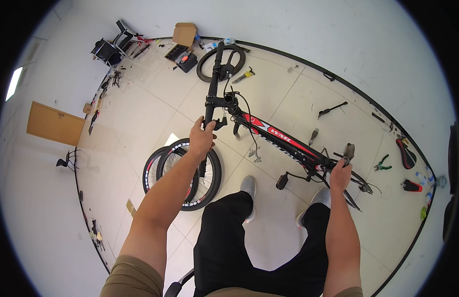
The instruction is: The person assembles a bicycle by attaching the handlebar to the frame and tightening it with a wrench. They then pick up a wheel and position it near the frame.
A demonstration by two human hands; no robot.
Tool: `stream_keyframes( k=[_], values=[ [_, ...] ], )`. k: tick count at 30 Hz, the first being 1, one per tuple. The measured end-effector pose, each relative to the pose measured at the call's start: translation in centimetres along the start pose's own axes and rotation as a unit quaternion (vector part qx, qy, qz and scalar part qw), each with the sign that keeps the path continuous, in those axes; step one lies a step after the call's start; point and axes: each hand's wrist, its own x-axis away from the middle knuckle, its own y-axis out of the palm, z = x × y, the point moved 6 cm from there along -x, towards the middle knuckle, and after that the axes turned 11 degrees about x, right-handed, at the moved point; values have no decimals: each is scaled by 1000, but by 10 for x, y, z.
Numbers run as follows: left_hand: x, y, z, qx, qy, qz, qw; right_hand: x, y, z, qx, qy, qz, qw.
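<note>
In front of me stands a black and red bicycle frame (pixel 284 141) without its wheels, its handlebar (pixel 213 94) toward my left. My left hand (pixel 201 137) is wrapped round the near end of the handlebar, beside a brake lever (pixel 221 123). Over the rear end of the frame, my right hand (pixel 341 175) is closed round a grey metal tool (pixel 349 150) whose upper end sticks out above the fist; its exact kind I cannot make out. A pedal (pixel 282 181) hangs below the frame, near my shoes.
Two wheels (pixel 215 185) lie overlapping on the floor, left of my feet. A loose tyre (pixel 202 70) lies beyond the handlebar. Pliers (pixel 383 164), a saddle (pixel 405 153) and a seatpost (pixel 332 109) are at right. An open cardboard box (pixel 184 34) stands by the far wall.
</note>
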Motion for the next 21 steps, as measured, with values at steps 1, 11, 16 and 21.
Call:
stream_keyframes(
  k=[1,11,16,21],
  values=[
    [-2,1,-2,1,12,1,1000,2,-3,-3,4,2,5,1000],
    [-39,-22,-6,-146,154,-17,977,8,-3,-2,14,31,31,999],
    [-30,-28,17,-296,206,-6,933,14,-11,-10,15,41,41,998],
    [-37,-31,39,-433,291,43,852,13,-8,-10,7,41,9,999]
  ],
)
